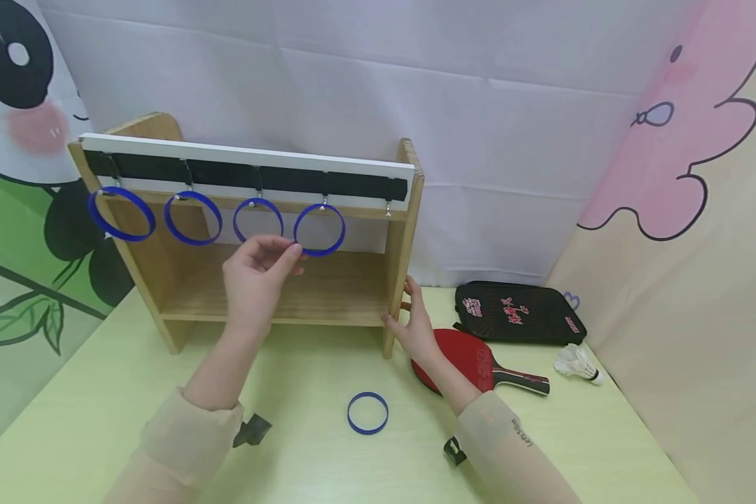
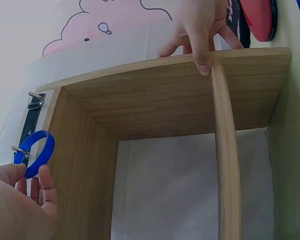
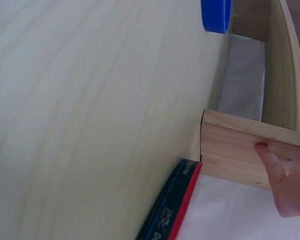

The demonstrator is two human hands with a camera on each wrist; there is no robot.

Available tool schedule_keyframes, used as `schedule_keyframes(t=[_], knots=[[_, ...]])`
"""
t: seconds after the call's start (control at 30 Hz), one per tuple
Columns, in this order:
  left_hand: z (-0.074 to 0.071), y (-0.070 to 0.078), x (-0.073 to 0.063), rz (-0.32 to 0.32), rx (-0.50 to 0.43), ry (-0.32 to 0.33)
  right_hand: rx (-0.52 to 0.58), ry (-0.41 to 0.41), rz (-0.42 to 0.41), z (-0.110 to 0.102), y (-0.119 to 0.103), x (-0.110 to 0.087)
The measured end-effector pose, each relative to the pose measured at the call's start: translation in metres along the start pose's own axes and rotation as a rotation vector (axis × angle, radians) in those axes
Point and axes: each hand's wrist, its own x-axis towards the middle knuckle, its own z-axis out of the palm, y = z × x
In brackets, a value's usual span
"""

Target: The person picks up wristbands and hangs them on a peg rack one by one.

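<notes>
A wooden shelf [image 1: 327, 287] stands on the table, with a row of metal hooks along its black-and-white top strip. My left hand [image 1: 252, 283] pinches the lower edge of a blue ring [image 1: 321, 252] between thumb and fingers; this ring hangs at the second hook from the right. Three more rings hang to its left, the nearest one [image 1: 258, 201] partly behind the hand. The rightmost hook [image 1: 388, 208] is bare. At the shelf's right side panel [image 3: 230, 140], my right hand [image 1: 418, 332] grips the edge, thumb in front. Another blue ring [image 1: 368, 431] lies on the table.
Right of the shelf, a red table tennis paddle [image 1: 456, 350] lies partly under the right forearm. Behind it is a black case [image 1: 516, 311], and a white shuttlecock [image 1: 576, 362] lies near the table's right side. A cloth-covered wall [image 1: 529, 154] rises behind everything.
</notes>
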Motion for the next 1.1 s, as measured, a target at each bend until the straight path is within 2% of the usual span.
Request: schedule_keyframes(t=[0.27, 0.57, 0.87, 1.1], knots=[[-0.009, 0.003, -0.007, -0.01, 0.062, -0.054, 0.012, -0.004, 0.001, 0.0, -0.002, 0.0], [-0.018, 0.005, -0.026, 0.02, 0.254, -0.188, 0.015, -0.001, -0.003, 0.0, -0.001, -0.001], [-0.02, -0.014, -0.044, 0.083, 0.445, -0.33, 0.021, -0.034, 0.02, -0.002, -0.004, -0.001], [-0.018, -0.03, -0.058, 0.101, 0.473, -0.411, -0.004, -0.057, 0.026, -0.008, -0.003, 0.001]])
